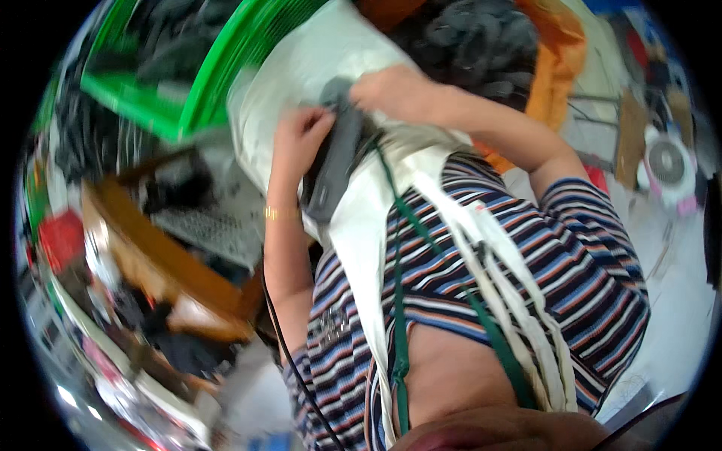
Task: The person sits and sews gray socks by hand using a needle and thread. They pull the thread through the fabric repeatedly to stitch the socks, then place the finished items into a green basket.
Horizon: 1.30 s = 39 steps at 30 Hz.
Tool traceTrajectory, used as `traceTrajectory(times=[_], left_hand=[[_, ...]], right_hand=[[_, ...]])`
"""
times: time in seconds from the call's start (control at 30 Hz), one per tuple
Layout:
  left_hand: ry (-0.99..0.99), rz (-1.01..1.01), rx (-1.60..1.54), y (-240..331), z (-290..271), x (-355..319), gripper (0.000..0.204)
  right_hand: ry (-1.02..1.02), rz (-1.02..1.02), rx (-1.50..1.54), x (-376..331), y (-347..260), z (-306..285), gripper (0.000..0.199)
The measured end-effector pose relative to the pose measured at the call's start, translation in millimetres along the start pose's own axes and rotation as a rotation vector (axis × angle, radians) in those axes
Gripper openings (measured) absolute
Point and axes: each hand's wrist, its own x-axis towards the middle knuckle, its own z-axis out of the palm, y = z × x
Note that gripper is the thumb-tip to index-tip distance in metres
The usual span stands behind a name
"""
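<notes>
A long, narrow piece of dark grey cloth (pixel 335 169) lies over the white cloth on my lap; motion blur hides its exact kind. My left hand (pixel 299 139) is closed at its left edge, thumb and fingers pinched together near the upper part. At the upper end my right hand (pixel 395 94) is also closed, its fingertips pinching the cloth. Both hands are close together, the right one slightly farther away. Under them spreads the white apron cloth (pixel 293 64).
Green plastic baskets (pixel 192 98) with dark cloth pieces stand at the far left. An orange sack (pixel 560 64) with more dark pieces is at the far right. A wooden frame (pixel 162 263) stands on the left, and a small white fan (pixel 668 165) on the right.
</notes>
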Motion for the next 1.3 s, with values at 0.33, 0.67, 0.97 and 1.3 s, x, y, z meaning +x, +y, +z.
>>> traceTrajectory(times=[0.33,0.67,0.97,1.3], left_hand=[[-0.083,-0.168,0.083,15.7,35.1,2.7,0.039],[0.115,0.138,0.100,15.1,2.5,-5.5,0.012],[0.119,0.146,-0.054,-1.4,8.4,-35.9,0.019],[0.143,-0.126,-0.901,41.8,19.7,-34.8,0.024]], right_hand=[[0.077,0.250,0.885,-31.1,23.1,-9.9,0.018],[0.625,0.462,1.070,-29.1,56.6,-43.5,0.016],[0.248,0.319,0.690,-1.0,-3.5,-4.7,0.052],[0.394,0.219,0.512,1.3,-25.6,-10.2,0.048]])
